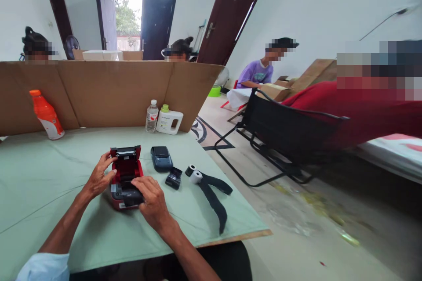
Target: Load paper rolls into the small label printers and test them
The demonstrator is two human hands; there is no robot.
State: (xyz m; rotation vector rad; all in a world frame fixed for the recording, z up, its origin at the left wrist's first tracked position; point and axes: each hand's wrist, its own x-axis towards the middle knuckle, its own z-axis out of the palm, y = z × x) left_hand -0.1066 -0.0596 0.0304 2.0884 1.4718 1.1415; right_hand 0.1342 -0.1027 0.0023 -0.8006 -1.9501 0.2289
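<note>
A small red printer (127, 171) with its lid tipped open lies on the green table cover (39, 193). My left hand (98, 178) grips its left side, fingers curled round the edge. My right hand (150, 199) presses on the printer's dark front part, fingers bent over it. Just right of it sit a dark blue device (161, 158), a small black part (173, 178) and a white paper roll (195, 176) on a black strap (214, 195).
A cardboard screen (108, 92) walls the table's far side, with an orange bottle (46, 114), a clear water bottle (152, 116) and a white jug (169, 120) before it. A black folding chair (283, 136) stands right. Other people sit behind the screen and at right.
</note>
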